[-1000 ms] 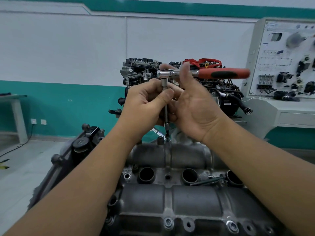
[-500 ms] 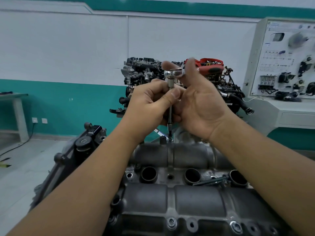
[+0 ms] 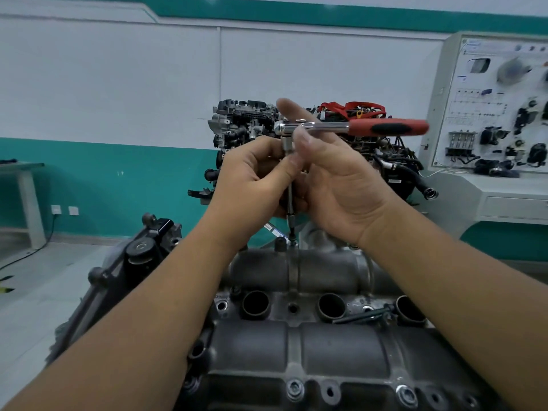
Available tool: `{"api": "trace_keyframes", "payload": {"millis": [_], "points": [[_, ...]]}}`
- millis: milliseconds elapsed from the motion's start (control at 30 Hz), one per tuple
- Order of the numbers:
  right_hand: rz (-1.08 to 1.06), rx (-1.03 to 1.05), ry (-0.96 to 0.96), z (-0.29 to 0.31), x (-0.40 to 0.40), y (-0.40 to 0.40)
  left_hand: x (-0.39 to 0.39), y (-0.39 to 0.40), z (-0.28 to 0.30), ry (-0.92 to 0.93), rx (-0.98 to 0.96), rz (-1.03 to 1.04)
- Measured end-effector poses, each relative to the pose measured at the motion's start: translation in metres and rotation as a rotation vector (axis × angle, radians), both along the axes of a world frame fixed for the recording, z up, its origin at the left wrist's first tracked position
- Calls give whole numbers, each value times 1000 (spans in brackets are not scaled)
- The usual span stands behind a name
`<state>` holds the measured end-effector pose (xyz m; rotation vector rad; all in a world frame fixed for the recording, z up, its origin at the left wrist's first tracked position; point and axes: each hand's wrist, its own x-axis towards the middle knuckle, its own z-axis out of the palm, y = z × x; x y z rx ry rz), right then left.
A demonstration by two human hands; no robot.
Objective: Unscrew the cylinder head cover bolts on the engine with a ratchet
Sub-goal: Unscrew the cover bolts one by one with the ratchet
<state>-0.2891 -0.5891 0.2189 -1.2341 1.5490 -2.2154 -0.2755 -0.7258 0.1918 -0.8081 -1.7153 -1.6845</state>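
The ratchet (image 3: 350, 127) stands on a long extension bar (image 3: 290, 200) whose socket end meets a bolt (image 3: 292, 240) at the far edge of the cylinder head cover (image 3: 296, 348). The bolt itself is too small to tell how far it is backed out.

Left hand (image 3: 255, 179): fingers curled round the upper extension bar just below the ratchet head, thumb and forefinger pinching it to keep it upright.

Right hand (image 3: 335, 176): fingers mostly straight and spread, with the thumb and forefinger touching the ratchet head. It does not grasp the red handle, which projects free toward the right.

Change: half a second ago the handle pointed away from the camera, foreshortened; it now lies level toward the right, as it did one second ago. This indicates a back-and-forth ratcheting stroke driven at the head. Judgement: the bolt is probably already loose and turns with little torque.

A removed bolt (image 3: 364, 315) lies on the cover beside a spark plug well (image 3: 410, 310). Two bolts (image 3: 295, 388) remain seated along the near edge, so the task is only partly complete.
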Motion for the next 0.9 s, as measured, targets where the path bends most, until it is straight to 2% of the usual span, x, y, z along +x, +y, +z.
{"api": "trace_keyframes", "payload": {"millis": [100,267,333,433,667,900], "points": [[16,31,12,-1,1,-5,0,1,0,34,4,32],[-27,18,-139,3,-2,0,-2,2,1,-24,4,6],[-67,5,-94,2,-1,-2,-1,1,1,-6,4,10],[-14,-15,-34,-1,-2,-2,-1,1,0,50,5,62],[-44,-8,-120,2,-1,0,-2,0,1,-10,11,11],[-135,-33,26,1,0,-2,-2,-1,0,69,3,138]]}}
